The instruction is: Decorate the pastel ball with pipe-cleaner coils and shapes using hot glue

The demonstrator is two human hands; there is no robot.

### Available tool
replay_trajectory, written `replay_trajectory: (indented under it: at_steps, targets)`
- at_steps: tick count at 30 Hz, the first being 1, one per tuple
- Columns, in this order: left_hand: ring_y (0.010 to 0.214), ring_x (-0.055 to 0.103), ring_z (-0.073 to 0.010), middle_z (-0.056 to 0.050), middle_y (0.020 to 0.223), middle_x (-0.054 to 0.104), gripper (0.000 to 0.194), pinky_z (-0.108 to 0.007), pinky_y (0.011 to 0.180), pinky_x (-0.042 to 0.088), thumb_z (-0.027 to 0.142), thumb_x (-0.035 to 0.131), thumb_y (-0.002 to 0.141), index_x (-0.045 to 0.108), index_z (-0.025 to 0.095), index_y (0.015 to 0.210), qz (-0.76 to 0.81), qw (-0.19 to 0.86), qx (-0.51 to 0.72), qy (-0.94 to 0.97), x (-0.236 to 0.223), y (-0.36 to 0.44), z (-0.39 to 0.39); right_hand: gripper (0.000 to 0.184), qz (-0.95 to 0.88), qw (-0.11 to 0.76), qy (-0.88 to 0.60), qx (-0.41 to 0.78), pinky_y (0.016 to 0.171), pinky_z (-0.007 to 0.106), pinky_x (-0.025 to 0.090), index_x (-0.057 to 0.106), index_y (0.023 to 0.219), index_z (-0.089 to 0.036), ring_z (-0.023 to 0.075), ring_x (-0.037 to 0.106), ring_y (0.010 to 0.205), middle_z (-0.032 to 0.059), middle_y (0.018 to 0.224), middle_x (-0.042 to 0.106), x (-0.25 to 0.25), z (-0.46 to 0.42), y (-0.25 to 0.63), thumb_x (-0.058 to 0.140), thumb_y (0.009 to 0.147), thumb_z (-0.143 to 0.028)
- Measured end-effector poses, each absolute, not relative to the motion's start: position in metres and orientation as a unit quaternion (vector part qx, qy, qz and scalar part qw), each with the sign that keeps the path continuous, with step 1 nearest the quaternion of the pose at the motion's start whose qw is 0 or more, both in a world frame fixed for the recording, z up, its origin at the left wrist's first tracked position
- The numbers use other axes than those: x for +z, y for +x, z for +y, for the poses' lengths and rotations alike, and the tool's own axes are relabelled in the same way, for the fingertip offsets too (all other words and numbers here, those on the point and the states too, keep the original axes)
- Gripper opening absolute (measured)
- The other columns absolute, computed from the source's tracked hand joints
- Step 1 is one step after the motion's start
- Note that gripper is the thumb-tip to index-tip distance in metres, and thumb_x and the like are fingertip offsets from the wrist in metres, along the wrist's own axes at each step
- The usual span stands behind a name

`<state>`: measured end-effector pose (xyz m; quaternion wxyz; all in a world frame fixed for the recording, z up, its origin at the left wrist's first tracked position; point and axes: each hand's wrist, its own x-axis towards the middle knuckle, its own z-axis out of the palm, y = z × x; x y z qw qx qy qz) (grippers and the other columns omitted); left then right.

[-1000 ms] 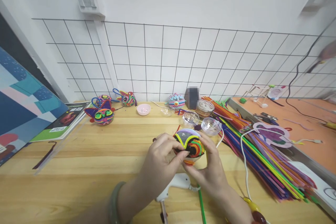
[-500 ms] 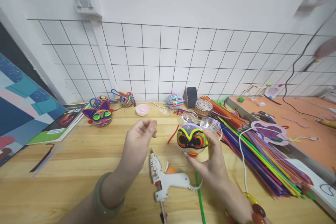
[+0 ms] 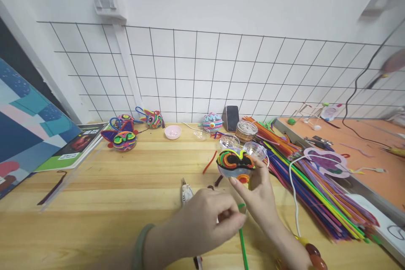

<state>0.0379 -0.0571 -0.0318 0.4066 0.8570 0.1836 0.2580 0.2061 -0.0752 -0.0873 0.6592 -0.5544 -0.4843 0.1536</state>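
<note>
In my right hand (image 3: 261, 192) is a round clear ball decorated with coloured pipe cleaners (image 3: 236, 164). Looping black, orange, green and yellow eyes cover its front, and an orange piece sits low on it. Thumb and fingers grip the ball from its right side. My left hand (image 3: 210, 221) is held below the ball, its fingers curled in a pinch; whatever may be between them is hidden. Its fingertips overlap a green pipe cleaner (image 3: 243, 244) in this view; I cannot tell whether they touch. Behind the left hand, a white glue gun (image 3: 186, 193) lies mostly covered.
Bundled pipe cleaners (image 3: 316, 190) lie to the right, crossed by a white cable (image 3: 292, 190). Toward the wall stand clear half-shells (image 3: 229, 140), a tin (image 3: 246, 130), a phone (image 3: 232, 118), a pink bowl (image 3: 172, 132) and decorated balls (image 3: 124, 140). A book (image 3: 76, 147) is at left.
My left hand has moved right and down, now over the glue gun and near the green pipe cleaner. The ball in my right hand has tilted and shifted slightly right.
</note>
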Motion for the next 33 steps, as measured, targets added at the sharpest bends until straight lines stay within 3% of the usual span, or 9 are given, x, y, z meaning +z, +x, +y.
replay_trajectory:
  at_steps: [1,3,6,8,12,14,18,23,33]
  targets:
    - [0.054,0.045,-0.0108,0.004,0.057,0.051,0.007,-0.026,0.062,0.035,0.021,0.053,0.081,0.056,0.02,0.075,0.187,0.424,0.246,0.851,-0.034,0.039,-0.059,0.065,-0.481,0.661,-0.554,0.156,0.094,0.048,0.043,0.041,0.122,-0.025,0.0276,0.053,0.109,0.0112,0.122,0.051,-0.086,-0.075,0.206,0.076,0.069,-0.036]
    - [0.055,0.047,-0.0106,0.005,0.06,0.052,0.011,-0.025,0.059,0.035,0.018,0.052,0.08,0.055,0.021,0.09,0.227,0.478,0.264,0.807,-0.039,0.042,-0.059,0.067,-0.477,0.664,-0.556,0.15,0.093,0.048,0.044,0.041,0.123,-0.024,0.0276,0.054,0.108,0.0114,0.121,0.051,-0.085,-0.076,0.205,0.077,0.068,-0.036]
    - [0.059,0.046,-0.0097,0.005,0.066,0.048,0.012,-0.023,0.056,0.035,0.027,0.056,0.081,0.047,0.021,0.087,0.301,0.578,0.332,0.682,-0.046,0.047,-0.052,0.068,-0.488,0.664,-0.552,0.126,0.095,0.048,0.043,0.04,0.124,-0.024,0.0278,0.053,0.11,0.0117,0.123,0.05,-0.088,-0.077,0.205,0.077,0.068,-0.036]
    - [0.064,0.049,-0.0105,0.003,0.072,0.049,0.029,-0.023,0.057,0.037,0.036,0.065,0.076,0.045,0.02,0.09,0.33,0.633,0.351,0.606,-0.048,0.049,-0.047,0.068,-0.511,0.661,-0.54,0.1,0.096,0.048,0.043,0.039,0.125,-0.024,0.028,0.052,0.113,0.0125,0.125,0.048,-0.091,-0.078,0.205,0.076,0.069,-0.034]
    - [0.09,0.061,-0.0205,-0.01,0.106,0.059,0.074,-0.031,0.069,0.046,0.043,0.071,0.072,0.031,0.022,0.13,0.293,0.751,0.326,0.494,-0.043,0.052,-0.045,0.071,-0.58,0.628,-0.518,0.024,0.102,0.053,0.038,0.036,0.131,-0.025,0.0301,0.046,0.123,0.0137,0.13,0.046,-0.099,-0.081,0.206,0.074,0.072,-0.026]
    - [0.101,0.061,-0.0251,-0.015,0.121,0.056,0.082,-0.037,0.08,0.047,0.041,0.072,0.073,0.024,0.024,0.138,0.241,0.797,0.321,0.452,-0.038,0.052,-0.048,0.072,-0.618,0.605,-0.502,-0.008,0.103,0.055,0.037,0.034,0.134,-0.026,0.0311,0.043,0.126,0.0139,0.132,0.044,-0.099,-0.083,0.205,0.073,0.073,-0.02]
    - [0.117,0.053,-0.0302,-0.017,0.135,0.048,0.082,-0.04,0.089,0.044,0.036,0.073,0.072,0.027,0.022,0.139,0.197,0.825,0.342,0.404,-0.034,0.052,-0.053,0.077,-0.676,0.567,-0.467,-0.058,0.101,0.057,0.039,0.031,0.137,-0.027,0.0333,0.042,0.128,0.0142,0.135,0.043,-0.095,-0.086,0.204,0.072,0.072,-0.014]
    - [0.113,0.056,-0.0306,-0.016,0.135,0.049,0.087,-0.043,0.091,0.045,0.038,0.074,0.071,0.024,0.024,0.141,0.23,0.832,0.359,0.355,-0.035,0.05,-0.051,0.084,-0.716,0.523,-0.453,-0.093,0.098,0.058,0.041,0.026,0.141,-0.029,0.034,0.042,0.128,0.0139,0.138,0.04,-0.094,-0.088,0.204,0.071,0.072,-0.014]
    - [0.118,0.054,-0.0273,-0.012,0.123,0.06,0.088,-0.039,0.1,0.04,0.02,0.076,0.068,0.026,0.02,0.141,0.254,0.818,0.394,0.334,-0.033,0.049,-0.051,0.08,-0.754,0.467,-0.441,-0.137,0.092,0.058,0.045,0.025,0.141,-0.027,0.0347,0.044,0.125,0.0171,0.139,0.04,-0.096,-0.089,0.206,0.07,0.076,-0.018]
